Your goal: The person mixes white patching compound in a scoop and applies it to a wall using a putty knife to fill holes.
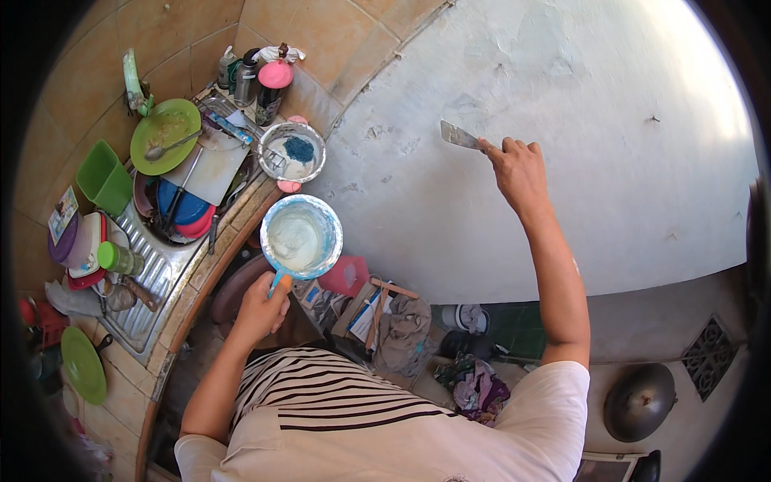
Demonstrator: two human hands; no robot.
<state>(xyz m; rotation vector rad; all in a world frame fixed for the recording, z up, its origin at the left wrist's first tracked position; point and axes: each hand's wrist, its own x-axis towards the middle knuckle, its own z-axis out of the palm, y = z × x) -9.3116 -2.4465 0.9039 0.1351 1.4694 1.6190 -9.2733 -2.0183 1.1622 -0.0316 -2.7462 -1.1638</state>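
My right hand is raised against a pale plastered wall and grips a flat metal putty knife, whose blade lies on the wall surface. My left hand holds the orange handle of a small blue pan filled with white paste. The pan hangs beside the edge of a tiled counter.
A steel sink on the counter is crowded with plates, a green plate with a spoon, a white cutting board, a bowl with a blue scrubber and bottles. Clothes, boxes and a pink item lie on the floor below. A dark wok sits at right.
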